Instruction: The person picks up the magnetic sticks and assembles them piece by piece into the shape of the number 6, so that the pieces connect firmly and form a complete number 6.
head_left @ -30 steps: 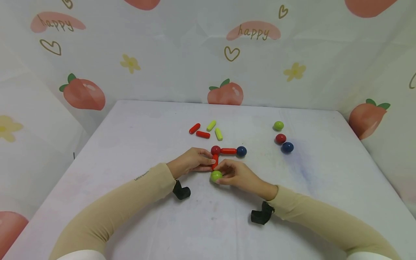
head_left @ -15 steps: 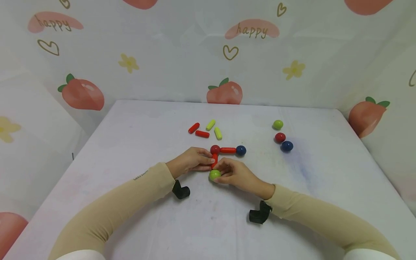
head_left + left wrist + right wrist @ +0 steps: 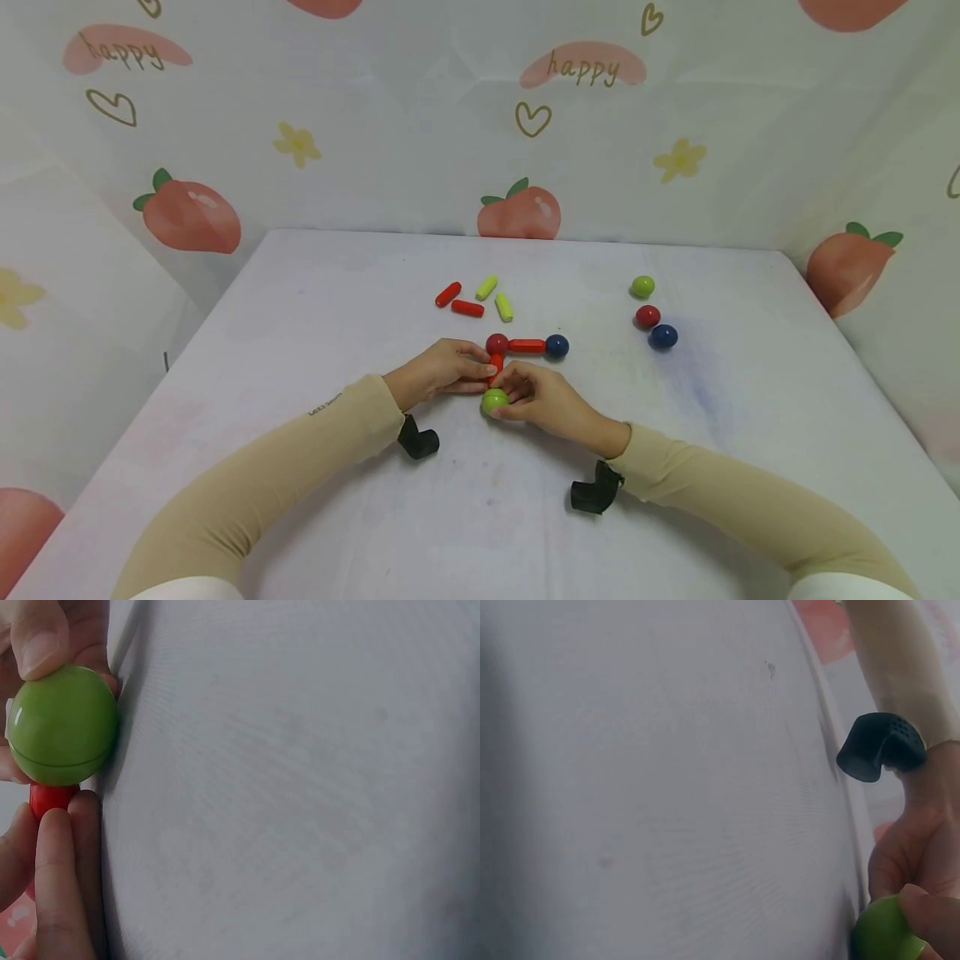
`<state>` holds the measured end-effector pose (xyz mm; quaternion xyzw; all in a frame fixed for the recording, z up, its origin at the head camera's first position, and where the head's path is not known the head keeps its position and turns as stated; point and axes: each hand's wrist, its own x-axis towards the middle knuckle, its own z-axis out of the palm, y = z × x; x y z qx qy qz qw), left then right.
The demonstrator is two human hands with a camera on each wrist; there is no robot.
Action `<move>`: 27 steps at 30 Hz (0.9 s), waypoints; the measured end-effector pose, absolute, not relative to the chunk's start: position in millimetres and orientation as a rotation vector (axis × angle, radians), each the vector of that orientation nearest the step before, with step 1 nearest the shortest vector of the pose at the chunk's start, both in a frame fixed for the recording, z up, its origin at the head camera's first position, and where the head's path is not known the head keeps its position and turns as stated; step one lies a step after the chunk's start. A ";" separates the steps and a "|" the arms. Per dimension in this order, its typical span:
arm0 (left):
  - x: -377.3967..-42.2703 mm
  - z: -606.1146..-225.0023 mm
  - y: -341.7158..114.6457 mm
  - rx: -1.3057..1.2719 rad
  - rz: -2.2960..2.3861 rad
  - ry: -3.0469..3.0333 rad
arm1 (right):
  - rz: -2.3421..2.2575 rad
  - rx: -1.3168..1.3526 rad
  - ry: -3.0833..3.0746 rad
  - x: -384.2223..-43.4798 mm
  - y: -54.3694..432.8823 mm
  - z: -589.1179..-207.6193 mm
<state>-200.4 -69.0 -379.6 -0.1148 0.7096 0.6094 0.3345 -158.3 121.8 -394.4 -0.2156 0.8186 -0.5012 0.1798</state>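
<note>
- Table (image 3: 487,533) spreads white beneath two sleeved forearms (image 3: 292,471), both slanting inward.
- Right hand (image 3: 546,402), angled in from its wrist, has thumb and fingers pinching the green ball (image 3: 494,403).
- Left hand (image 3: 448,365), fingers pointing right, grips the red rod (image 3: 497,362).
- Green ball sits mid-table, at the red rod's near end.

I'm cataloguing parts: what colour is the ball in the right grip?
Green; the ball shows best in the left wrist view.

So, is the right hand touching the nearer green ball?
Touching. The left wrist view shows it: the right hand's thumb lies against the green ball, with no gap between them.
</note>
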 end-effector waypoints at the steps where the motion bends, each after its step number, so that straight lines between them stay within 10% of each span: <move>1: -200.3 -379.5 -68.9 -0.298 1.591 1.852 | -1.415 -0.605 2.313 -158.5 121.4 -394.0; 27: -199.9 -380.7 -69.5 -0.281 1.572 1.880 | -1.407 -0.618 2.279 -159.7 123.1 -392.7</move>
